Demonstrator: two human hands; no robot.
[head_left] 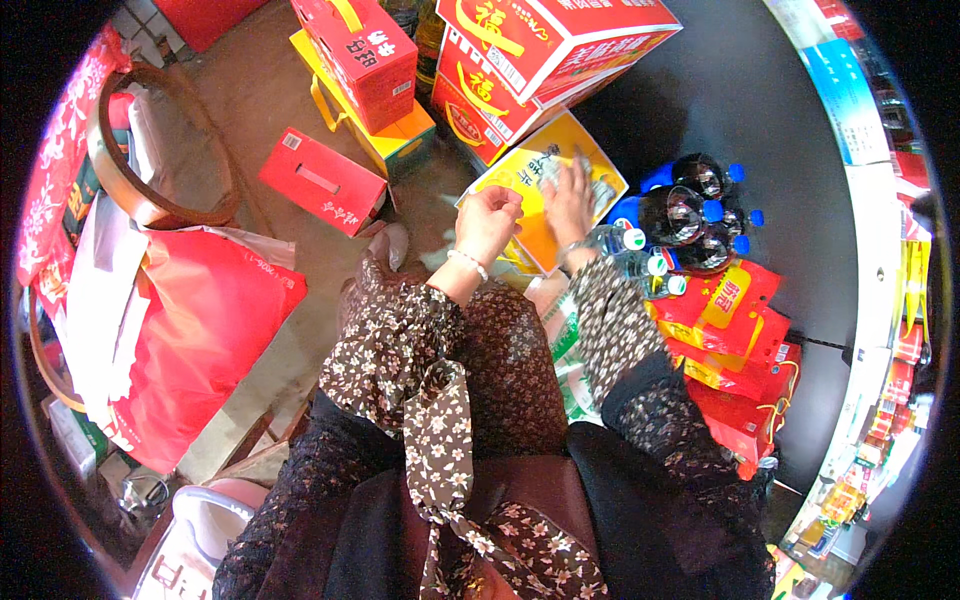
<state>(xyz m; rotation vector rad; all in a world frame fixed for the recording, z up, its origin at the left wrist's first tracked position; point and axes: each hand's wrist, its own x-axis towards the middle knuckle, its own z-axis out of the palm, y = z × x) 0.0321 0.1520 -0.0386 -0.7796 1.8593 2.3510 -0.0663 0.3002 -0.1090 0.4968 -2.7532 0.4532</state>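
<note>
My left hand (487,228), a beaded bracelet at its wrist, is closed over the near-left edge of a yellow box (532,225). Whatever its curled fingers may hold is hidden. My right hand (569,206) reaches over the same box with fingers stretched out, a little blurred by motion. The box's printed face is tilted up, in front of stacked red cartons (505,85). Right of my right wrist lie clear bottles (640,265) with white caps. Beyond them lie dark drink bottles (672,215) with blue caps.
Red packages (725,320) lie on the black counter (780,170) at right. A red box (325,182) rests on the floor, near a red carton (365,65) on a yellow-orange box (408,145). At left are a big red bag (210,330) and a curved wooden rim (120,185).
</note>
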